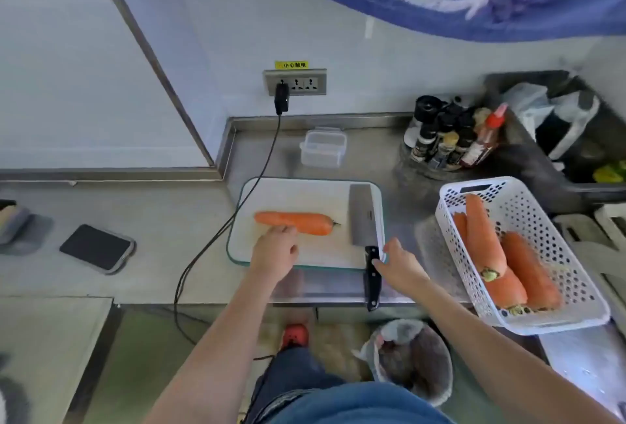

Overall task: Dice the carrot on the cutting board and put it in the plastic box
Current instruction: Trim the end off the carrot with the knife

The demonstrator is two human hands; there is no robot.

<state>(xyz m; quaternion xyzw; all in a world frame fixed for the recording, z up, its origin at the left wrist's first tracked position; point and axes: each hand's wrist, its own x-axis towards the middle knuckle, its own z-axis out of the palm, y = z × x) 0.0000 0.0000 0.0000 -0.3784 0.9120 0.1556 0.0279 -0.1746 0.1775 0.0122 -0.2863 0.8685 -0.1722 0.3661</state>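
A whole orange carrot [298,222] lies crosswise on the white cutting board [305,193]. My left hand [274,249] rests at the carrot's near side, fingertips touching it, fingers loosely curled. A cleaver [364,217] lies along the board's right edge, its black handle [372,279] pointing toward me. My right hand [398,262] is at the handle, thumb and fingers apart and touching it, not closed around it. The clear plastic box [323,149] stands lidded behind the board, near the wall.
A white perforated basket [548,220] with several carrots sits to the right. Spice bottles [450,142] stand at the back right. A black cable [237,217] runs from the wall socket past the board's left corner. A dark scale [98,247] lies left. A bin [411,359] is on the floor.
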